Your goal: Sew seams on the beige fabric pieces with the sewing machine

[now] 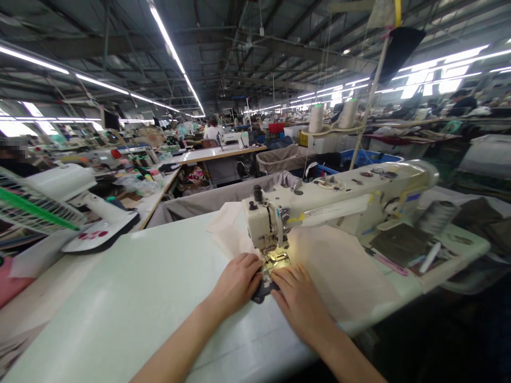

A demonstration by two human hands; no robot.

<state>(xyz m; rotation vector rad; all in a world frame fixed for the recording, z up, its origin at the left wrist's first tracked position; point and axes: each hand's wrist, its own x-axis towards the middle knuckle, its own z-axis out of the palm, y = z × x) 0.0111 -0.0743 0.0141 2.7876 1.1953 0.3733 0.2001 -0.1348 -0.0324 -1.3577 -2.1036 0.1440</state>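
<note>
A white industrial sewing machine (311,199) stands on the pale green table, its lamp lighting the needle area. Pale beige fabric (343,271) lies under the presser foot (278,257) and spreads out on both sides of the machine head. My left hand (237,279) is at the left of the foot, fingers bent and closed on the fabric's edge. To the right of the foot, my right hand (297,298) grips the near edge of the same fabric, thumb below the fingers. A dark flat piece (263,291) shows between the hands. The fingertips partly hide the fabric's edge.
On the table's right lie a pink-handled tool (389,263), dark cloth (403,244) and a grey thread cone (435,217). Two thread cones (316,118) stand above the machine. A fan (64,186) is at left. Behind are a cloth-lined bin (223,194) and a blue crate (371,157).
</note>
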